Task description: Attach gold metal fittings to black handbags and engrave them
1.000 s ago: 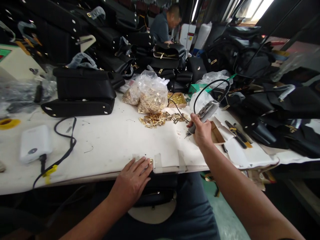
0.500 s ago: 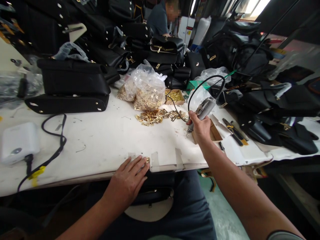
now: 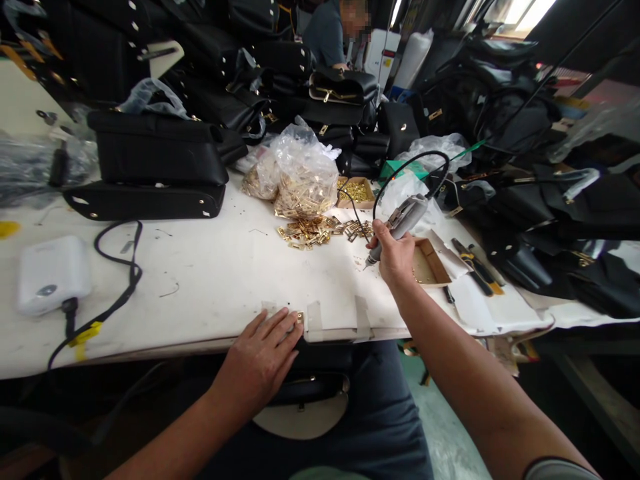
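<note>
My right hand (image 3: pixel 397 259) is wrapped round a grey electric screwdriver (image 3: pixel 409 215) with a black cord. Its thin bit points down and left, close to the table top beside a shallow cardboard box (image 3: pixel 439 265). At the table's front edge my left hand (image 3: pixel 263 353) lies flat with fingers stretched out, the fingertips touching a small gold metal plate (image 3: pixel 301 317). Below the edge, a black bag (image 3: pixel 320 388) with a pale panel rests on my lap, partly hidden by the left hand and forearm.
Gold fittings (image 3: pixel 307 232) lie before a plastic bag (image 3: pixel 306 190) full of them. Near it stands a box of small gold pieces (image 3: pixel 357 191). Pliers (image 3: pixel 475 268) lie at right, a white power box (image 3: pixel 54 275) at left. Black bags (image 3: pixel 160 157) crowd the back; a person (image 3: pixel 324 35) is beyond.
My right hand has moved the screwdriver slightly left and nearer, away from the cardboard box. My left hand stays on the gold plate. The whole view has shifted a little.
</note>
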{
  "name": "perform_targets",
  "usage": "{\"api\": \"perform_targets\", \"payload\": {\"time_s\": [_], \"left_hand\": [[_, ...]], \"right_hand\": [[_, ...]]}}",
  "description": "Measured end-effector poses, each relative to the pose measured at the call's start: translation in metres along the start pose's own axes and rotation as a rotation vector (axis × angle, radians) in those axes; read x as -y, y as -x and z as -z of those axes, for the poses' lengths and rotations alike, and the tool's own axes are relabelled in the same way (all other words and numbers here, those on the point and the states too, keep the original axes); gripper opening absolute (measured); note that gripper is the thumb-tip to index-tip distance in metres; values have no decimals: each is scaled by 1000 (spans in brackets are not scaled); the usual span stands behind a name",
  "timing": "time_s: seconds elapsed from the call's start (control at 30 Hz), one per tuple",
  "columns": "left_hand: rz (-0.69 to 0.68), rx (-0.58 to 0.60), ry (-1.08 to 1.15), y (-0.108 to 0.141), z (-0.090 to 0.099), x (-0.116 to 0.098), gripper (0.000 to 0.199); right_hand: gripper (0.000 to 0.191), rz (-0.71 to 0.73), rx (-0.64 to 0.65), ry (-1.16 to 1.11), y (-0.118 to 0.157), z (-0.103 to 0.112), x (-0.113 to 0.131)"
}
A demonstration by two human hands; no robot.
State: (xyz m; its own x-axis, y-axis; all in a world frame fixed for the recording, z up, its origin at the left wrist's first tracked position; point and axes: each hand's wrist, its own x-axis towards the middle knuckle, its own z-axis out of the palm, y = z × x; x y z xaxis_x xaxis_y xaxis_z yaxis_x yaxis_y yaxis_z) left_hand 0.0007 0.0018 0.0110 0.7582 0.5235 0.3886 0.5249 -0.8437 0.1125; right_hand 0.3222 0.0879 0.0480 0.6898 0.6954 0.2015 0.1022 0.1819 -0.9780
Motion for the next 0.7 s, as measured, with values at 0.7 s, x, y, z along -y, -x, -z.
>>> {"api": "perform_targets", "payload": {"time_s": [0.7], "left_hand": [[142,-7,129,-2,2,-13,31]], "right_hand": [[40,-175,269,-286,88,-26,57]]}}
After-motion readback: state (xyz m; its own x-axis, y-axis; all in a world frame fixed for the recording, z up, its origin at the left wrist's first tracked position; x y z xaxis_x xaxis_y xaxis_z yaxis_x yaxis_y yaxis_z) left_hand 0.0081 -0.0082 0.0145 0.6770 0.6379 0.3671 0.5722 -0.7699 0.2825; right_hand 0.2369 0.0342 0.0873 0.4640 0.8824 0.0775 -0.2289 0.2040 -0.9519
